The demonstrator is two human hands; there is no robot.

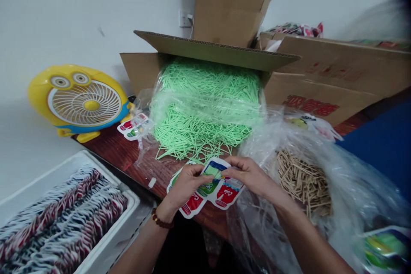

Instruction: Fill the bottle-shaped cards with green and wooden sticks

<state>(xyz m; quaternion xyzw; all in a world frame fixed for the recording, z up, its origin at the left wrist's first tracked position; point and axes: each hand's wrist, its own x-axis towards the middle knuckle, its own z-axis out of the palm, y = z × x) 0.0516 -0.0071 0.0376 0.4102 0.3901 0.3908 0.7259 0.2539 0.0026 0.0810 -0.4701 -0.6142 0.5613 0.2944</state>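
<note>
My left hand has its thumb and fingers closed on a printed packet shaped like cola and soda cups, in red, green and blue with a white border. From the other side, my right hand pinches the packet's upper right part. A similar red and green piece shows beneath my left hand; whether it is separate I cannot tell. Just beyond my hands, thin light green sticks spill out of a plastic-lined open carton. The fingertips partly cover the packet's middle.
On the left stands a white foam box filled with rows of packets. A yellow fan sits behind it. Brown sticks lie in a clear plastic bag at right. Large cartons stand behind. Another packet lies near the fan.
</note>
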